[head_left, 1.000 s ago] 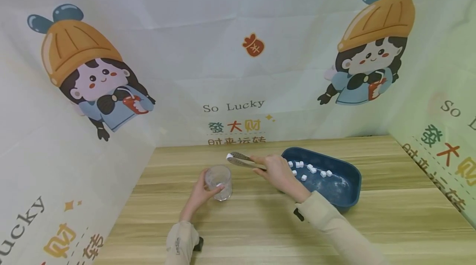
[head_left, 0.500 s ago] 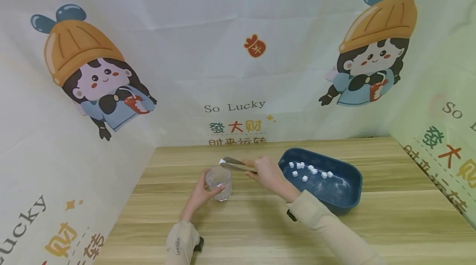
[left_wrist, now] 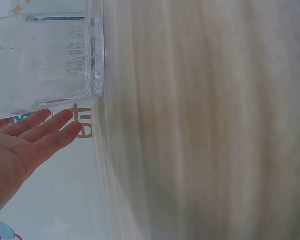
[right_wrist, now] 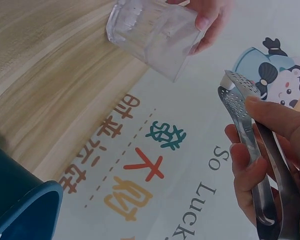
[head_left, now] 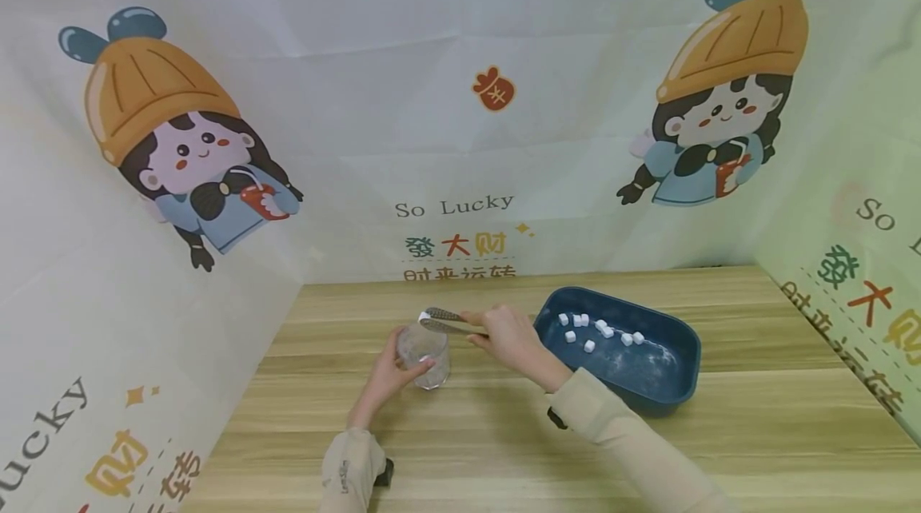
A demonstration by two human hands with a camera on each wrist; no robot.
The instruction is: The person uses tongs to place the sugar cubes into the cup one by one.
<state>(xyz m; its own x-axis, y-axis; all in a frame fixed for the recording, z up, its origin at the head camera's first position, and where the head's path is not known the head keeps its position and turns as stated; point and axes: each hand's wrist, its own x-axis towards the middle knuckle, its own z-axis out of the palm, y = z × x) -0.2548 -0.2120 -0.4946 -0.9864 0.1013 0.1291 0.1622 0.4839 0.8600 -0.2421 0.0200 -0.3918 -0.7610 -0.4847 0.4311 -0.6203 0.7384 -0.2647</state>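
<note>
Tongs [head_left: 448, 327] pinch one white cube [right_wrist: 227, 82] near the mouth of the glass [head_left: 424, 348], apart from it. From where I stand, the right grip [head_left: 509, 341] is wrapped round the tongs and the left grip [head_left: 397, 371] round the glass, toward the far left corner of the tabletop [head_left: 489, 441]. That cube isn't in the glass yet, and I can make out none inside. Nine other cubes [head_left: 589, 346] lie in the blue tray [head_left: 689, 349], toward the far right corner, so I'd judge much remains.
</note>
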